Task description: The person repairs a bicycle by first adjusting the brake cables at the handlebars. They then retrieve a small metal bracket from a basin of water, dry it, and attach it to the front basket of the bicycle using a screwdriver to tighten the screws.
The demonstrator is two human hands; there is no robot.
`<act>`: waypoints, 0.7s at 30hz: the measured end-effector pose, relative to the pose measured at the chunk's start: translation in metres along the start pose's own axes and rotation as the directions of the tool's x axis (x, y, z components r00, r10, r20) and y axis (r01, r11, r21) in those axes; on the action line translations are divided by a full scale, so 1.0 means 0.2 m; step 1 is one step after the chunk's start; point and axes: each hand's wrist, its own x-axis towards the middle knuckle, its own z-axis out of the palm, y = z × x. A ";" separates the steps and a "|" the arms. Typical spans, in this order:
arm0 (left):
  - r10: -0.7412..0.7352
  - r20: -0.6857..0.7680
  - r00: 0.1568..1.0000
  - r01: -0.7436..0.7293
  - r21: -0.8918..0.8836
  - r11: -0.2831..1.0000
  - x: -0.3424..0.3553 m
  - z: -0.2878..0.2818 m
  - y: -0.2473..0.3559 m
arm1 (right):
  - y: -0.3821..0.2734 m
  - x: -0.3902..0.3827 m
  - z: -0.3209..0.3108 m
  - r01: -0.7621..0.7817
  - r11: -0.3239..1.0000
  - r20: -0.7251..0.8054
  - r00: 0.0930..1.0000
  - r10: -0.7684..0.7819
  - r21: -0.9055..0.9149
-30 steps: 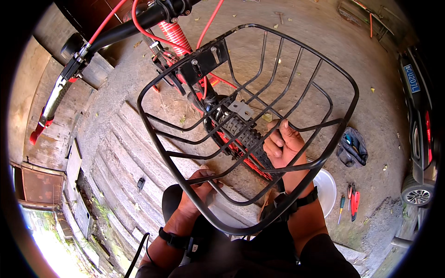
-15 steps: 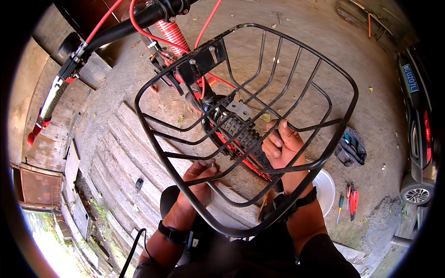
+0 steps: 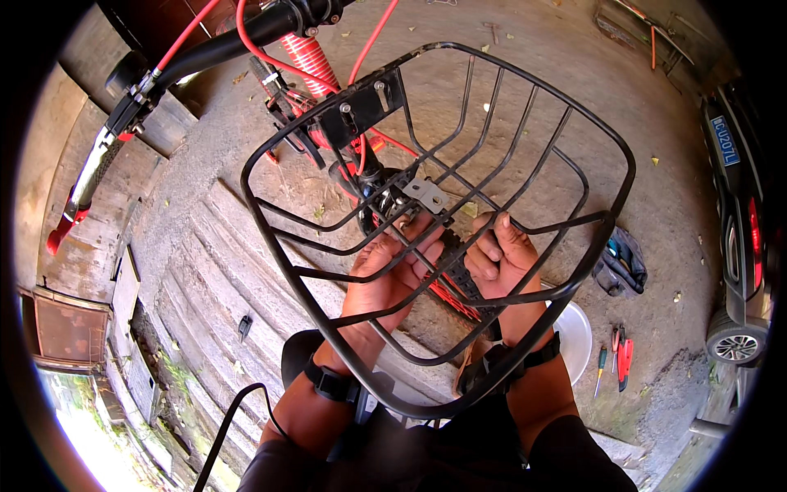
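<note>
Head view: basket [image 3: 632, 164] sits above the tyre [image 3: 461, 283]; silver bracket [image 3: 425, 193] shows among its bars. Left hand [image 3: 398, 261] is half-curled, fingertips close by the bracket; grip unclear. Right hand [image 3: 498, 258] is curled nearly closed at the bars; cannot tell whether it holds anything.

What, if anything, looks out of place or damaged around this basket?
Nothing looks damaged or spilled; the basket shows no visible break. One mild oddity: a small black item lies alone on the ridged concrete at left, apart from the screwdriver and red tool at right. I can't tell its kind.
</note>
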 end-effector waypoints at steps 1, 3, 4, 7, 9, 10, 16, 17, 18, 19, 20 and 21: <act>0.001 -0.031 1.000 -0.001 -0.011 1.000 0.00 0.01 0.00 | 0.00 0.00 0.00 -0.003 1.000 -0.001 1.000 0.003 0.008; -0.010 -0.028 1.000 0.010 -0.014 1.000 0.01 0.01 0.00 | 0.01 0.00 -0.01 -0.010 1.000 -0.001 1.000 0.010 0.026; -0.016 -0.027 1.000 0.015 -0.015 1.000 0.02 0.01 0.01 | 0.01 0.00 -0.01 -0.011 1.000 -0.005 1.000 0.011 0.027; -0.023 -0.064 0.998 0.022 -0.020 1.000 0.01 0.02 0.01 | 0.01 0.00 0.00 -0.012 1.000 -0.014 1.000 0.013 0.029; -0.022 -0.027 0.999 0.021 -0.048 0.999 0.01 0.01 0.00 | 0.01 0.00 0.00 -0.013 0.999 -0.017 1.000 0.014 0.029; -0.021 -0.008 1.000 0.021 -0.063 0.998 0.01 0.01 0.00 | 0.01 0.00 0.00 -0.013 0.999 -0.014 1.000 0.014 0.034; 0.049 0.048 0.998 -0.041 -0.160 0.986 0.04 -0.02 -0.03 | 0.01 0.01 -0.02 -0.014 0.999 0.003 1.000 0.014 0.048; 0.052 0.045 0.998 -0.043 -0.178 0.983 0.05 -0.02 -0.04 | 0.01 0.01 -0.02 -0.012 0.999 0.007 1.000 0.011 0.044; 0.054 0.043 0.998 -0.045 -0.195 0.980 0.05 -0.03 -0.04 | 0.00 0.01 -0.02 -0.008 0.999 0.012 1.000 0.007 0.039; 0.056 0.042 0.998 -0.046 -0.212 0.976 0.06 -0.03 -0.04 | 0.00 0.01 -0.02 -0.004 0.999 0.022 1.000 0.003 0.043; 0.052 0.086 0.995 -0.029 -0.258 0.966 0.06 -0.03 -0.04 | 0.01 0.02 -0.04 0.000 0.999 0.031 1.000 -0.001 0.046; 0.052 0.128 0.990 -0.011 -0.301 0.954 0.06 -0.03 -0.04 | 0.01 0.02 -0.04 0.002 0.999 0.042 0.999 -0.004 0.051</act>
